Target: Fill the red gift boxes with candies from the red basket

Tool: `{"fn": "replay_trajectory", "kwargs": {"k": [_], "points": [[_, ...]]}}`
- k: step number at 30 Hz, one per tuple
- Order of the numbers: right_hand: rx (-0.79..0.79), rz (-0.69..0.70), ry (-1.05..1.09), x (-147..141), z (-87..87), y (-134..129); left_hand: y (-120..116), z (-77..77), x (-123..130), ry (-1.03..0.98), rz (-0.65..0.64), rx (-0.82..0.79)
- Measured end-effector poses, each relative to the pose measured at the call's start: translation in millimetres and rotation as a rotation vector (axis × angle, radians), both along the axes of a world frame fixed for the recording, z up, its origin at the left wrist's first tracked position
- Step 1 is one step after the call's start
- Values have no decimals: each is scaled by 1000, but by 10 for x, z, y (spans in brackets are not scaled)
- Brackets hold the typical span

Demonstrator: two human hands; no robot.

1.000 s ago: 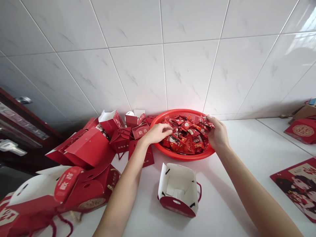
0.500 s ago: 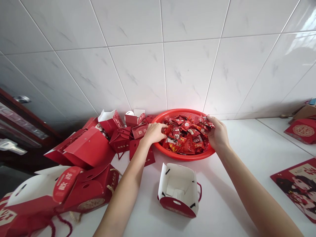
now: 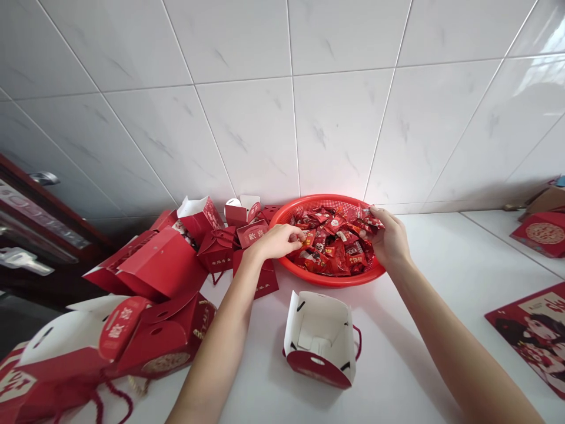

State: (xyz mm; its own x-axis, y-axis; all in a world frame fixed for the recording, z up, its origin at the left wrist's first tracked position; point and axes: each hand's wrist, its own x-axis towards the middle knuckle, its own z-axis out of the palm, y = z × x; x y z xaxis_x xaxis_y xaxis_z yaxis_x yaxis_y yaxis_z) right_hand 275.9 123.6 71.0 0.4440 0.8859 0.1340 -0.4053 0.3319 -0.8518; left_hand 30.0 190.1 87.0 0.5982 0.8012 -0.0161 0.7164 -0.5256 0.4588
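A red plastic basket [image 3: 282, 212] full of red wrapped candies [image 3: 338, 259] stands against the tiled wall. My left hand [image 3: 282, 240] reaches over its left rim, fingers curled in a pinch at a red-and-orange wrapped candy [image 3: 308, 238]. At the right rim, my right hand [image 3: 392, 238] is closed around a few wrapped candies [image 3: 367, 220], partly hidden by its fingers. In front of the basket sits an open gift box [image 3: 320, 341], white inside and dark red outside, with a cord handle on its right. Only its white inner walls and floor show inside.
Several red gift boxes [image 3: 163, 265] crowd the left side, some open, some folded shut. On the right lie a red printed box or card [image 3: 532, 335] and another red box [image 3: 541, 232] by the wall. A dark wooden frame [image 3: 48, 206] borders the far left.
My left hand has shifted slightly right and down, with a candy now at its fingertips. My right hand stays at the basket's right rim, still holding candies.
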Motion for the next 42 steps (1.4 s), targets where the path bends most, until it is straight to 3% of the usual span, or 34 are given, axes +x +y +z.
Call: {"fn": "replay_trajectory", "kwargs": {"k": [10, 16, 25, 32, 42], "points": [[-14, 52, -56, 10, -10, 5, -100, -2, 151, 180, 83, 50], [-20, 60, -61, 11, -10, 6, -83, -7, 139, 177, 78, 86], [-15, 63, -62, 13, -25, 17, -48, -22, 105, -61, 77, 21], [-37, 81, -75, 0, 3, 3, -24, -67, 105, -375, -74, -113], [-63, 121, -63, -31, 37, -29, -53, -46, 152, -471, -82, -66]]}}
